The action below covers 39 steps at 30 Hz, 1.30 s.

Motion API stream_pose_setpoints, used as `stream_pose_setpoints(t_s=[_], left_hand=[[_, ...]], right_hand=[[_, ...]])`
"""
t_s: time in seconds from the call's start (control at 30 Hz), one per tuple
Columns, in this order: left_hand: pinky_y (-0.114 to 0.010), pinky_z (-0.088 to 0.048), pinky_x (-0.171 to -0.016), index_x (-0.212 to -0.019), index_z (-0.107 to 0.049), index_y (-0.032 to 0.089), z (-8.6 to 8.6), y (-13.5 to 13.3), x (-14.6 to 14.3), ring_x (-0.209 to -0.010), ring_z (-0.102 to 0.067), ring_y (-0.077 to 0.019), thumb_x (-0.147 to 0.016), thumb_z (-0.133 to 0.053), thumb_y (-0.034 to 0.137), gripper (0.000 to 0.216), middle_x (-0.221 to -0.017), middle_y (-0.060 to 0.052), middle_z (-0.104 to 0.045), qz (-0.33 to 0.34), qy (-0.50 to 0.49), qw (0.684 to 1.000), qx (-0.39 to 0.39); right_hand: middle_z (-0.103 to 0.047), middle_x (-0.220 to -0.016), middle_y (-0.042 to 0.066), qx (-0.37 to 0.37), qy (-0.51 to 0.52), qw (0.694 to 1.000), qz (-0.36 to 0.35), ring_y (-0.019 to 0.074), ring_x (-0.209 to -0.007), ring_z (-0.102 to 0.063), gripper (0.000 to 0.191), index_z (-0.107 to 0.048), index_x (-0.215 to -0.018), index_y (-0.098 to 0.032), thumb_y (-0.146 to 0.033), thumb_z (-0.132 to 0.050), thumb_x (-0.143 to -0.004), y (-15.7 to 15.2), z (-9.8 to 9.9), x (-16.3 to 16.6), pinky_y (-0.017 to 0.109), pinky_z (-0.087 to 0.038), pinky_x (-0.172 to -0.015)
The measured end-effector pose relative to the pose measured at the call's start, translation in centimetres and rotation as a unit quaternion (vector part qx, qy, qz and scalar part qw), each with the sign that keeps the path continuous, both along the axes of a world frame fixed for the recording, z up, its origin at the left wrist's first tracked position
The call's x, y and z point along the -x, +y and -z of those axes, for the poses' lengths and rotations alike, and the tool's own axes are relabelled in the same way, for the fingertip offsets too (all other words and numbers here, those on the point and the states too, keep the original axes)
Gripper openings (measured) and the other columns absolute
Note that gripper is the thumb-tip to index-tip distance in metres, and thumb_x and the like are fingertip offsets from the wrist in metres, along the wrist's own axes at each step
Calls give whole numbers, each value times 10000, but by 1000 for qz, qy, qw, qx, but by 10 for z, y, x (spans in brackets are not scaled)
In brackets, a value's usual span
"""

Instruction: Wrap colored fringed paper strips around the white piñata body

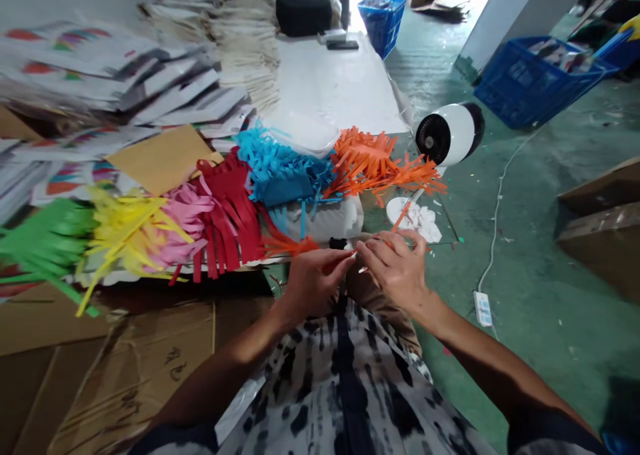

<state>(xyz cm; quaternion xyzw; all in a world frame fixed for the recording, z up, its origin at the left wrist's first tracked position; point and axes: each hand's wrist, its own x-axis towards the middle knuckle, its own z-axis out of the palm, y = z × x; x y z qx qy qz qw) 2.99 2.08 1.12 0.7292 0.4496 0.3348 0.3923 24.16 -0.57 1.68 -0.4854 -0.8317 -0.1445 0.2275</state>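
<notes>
My left hand (313,282) and my right hand (395,268) meet in front of my lap, fingertips pinched together on a thin orange paper strip (400,223) that rises toward the table. A small white bit shows between the fingertips. Just beyond lie piles of fringed paper: orange (373,165), blue (280,168), red (227,218), pink (183,225), yellow (125,225) and green (45,242).
A white fan (447,135) stands at the table's right edge. Beside it lies a white plate with crumpled tissue (417,218). Stacks of printed sheets (95,75) fill the left. Cardboard boxes (115,362) sit low left; blue crates (535,82) and a power strip (483,307) are on the green floor.
</notes>
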Motion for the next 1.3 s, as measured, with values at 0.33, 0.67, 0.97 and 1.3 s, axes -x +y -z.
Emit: stream_pose_setpoints(t_s=[0.33,0.67,0.97,1.3], left_hand=[[-221,-489,-588,-822,-833,171,-29,4,-1,-618,-658,-124,-702,-953,431,311,-743,-49,-759,73,-300,839,448],[-265,-550,-791,-785,-818,211,-42,29,-16,-907,-710,-177,-724,-940,399,233,-1020,-40,-778,30,-329,916,226],[-305,-565,-861,-717,-727,219,-60,70,-3,-873,-727,-178,-667,-962,411,307,-871,-6,-786,-64,-434,883,169],[-251,-520,-695,-742,-734,192,-50,75,-2,-722,-671,-141,-750,-918,409,284,-807,-15,-743,-19,-343,924,167]], right_hand=[[-816,-992,-59,-38,81,996,5,223,-1006,-690,241,-752,-1123,-438,-258,-700,-971,-11,-26,-8,514,-260,-1079],[-764,-989,49,193,459,867,-23,228,-999,-700,207,-794,-903,-265,-352,-628,-989,30,-53,19,395,-552,-891],[-722,-840,36,288,316,903,-49,206,-805,-680,270,-686,-1005,-219,-276,-428,-1061,28,-22,25,320,-512,-731],[-754,-1219,72,200,396,896,-14,254,-1109,-709,241,-713,-1214,-278,-340,-613,-1004,58,-56,10,408,-565,-938]])
